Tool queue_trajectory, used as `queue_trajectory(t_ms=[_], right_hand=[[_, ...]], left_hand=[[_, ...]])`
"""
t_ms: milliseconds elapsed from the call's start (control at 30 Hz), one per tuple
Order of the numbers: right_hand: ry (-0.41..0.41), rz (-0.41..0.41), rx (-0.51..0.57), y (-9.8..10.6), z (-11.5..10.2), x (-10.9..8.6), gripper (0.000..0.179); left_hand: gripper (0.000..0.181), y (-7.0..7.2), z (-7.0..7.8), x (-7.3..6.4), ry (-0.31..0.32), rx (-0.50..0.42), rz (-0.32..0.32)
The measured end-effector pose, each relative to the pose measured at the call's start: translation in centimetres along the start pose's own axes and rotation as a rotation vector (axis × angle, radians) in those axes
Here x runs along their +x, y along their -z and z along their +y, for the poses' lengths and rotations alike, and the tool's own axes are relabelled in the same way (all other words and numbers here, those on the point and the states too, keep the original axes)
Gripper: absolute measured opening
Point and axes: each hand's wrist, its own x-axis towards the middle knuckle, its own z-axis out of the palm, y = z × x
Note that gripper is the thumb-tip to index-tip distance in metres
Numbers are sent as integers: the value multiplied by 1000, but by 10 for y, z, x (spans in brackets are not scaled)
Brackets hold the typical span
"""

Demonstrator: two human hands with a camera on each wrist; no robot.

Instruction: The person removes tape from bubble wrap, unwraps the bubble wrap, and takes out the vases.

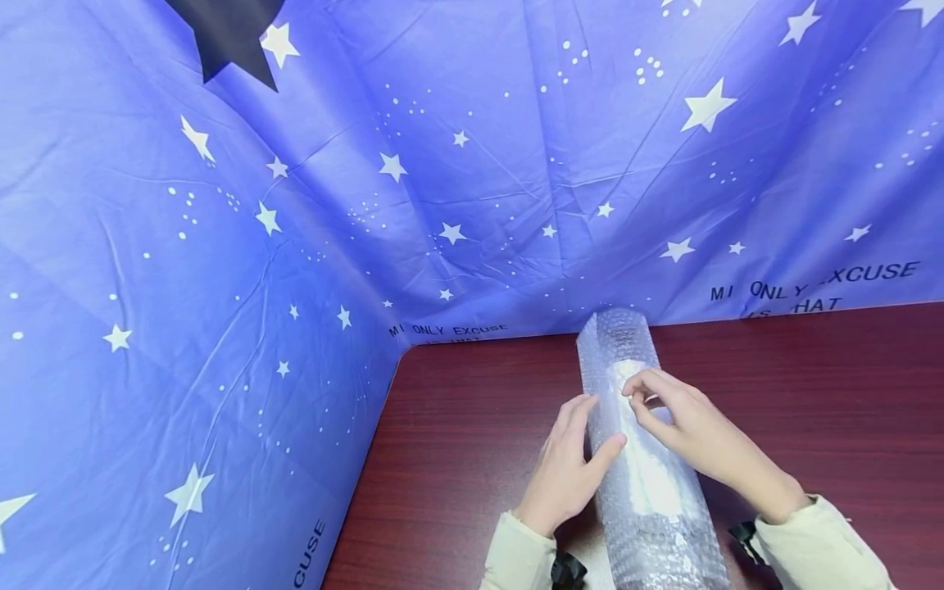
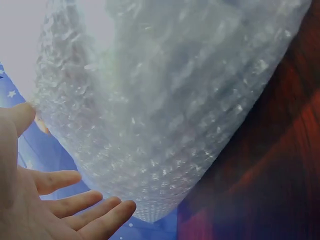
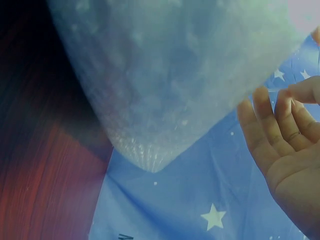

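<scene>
A long roll of bubble wrap (image 1: 649,533) lies on the table, pointing away from me, with a smooth, shiny band along its top. On its left side rests my left hand (image 1: 564,475), thumb on top and fingers along the edge. The left wrist view shows that hand (image 2: 65,205) with fingers spread beside the bubble wrap (image 2: 150,125). Over the roll's upper part, my right hand (image 1: 686,418) brings thumb and forefinger tips together. In the right wrist view a thin clear strip of film (image 3: 272,90) shows at the pinch of this hand (image 3: 290,150), beside the wrap (image 3: 150,100).
The dark red wood-grain table (image 1: 457,459) runs back to a blue curtain (image 1: 501,164) printed with stars and lettering. Another curtain side (image 1: 147,328) closes off the left. The roll's far end reaches the back curtain. Black straps (image 1: 569,569) sit at the cuffs.
</scene>
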Motion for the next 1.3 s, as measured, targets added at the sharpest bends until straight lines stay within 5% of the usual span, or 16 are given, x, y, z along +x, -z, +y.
queue_trajectory(t_ms=[467, 1300], right_hand=[[70, 1, -22, -5, -7, 5, 20], [39, -37, -78, -9, -8, 4, 27]], left_hand=[[61, 3, -4, -1, 12, -14, 33], [60, 16, -19, -5, 65, -91, 90]])
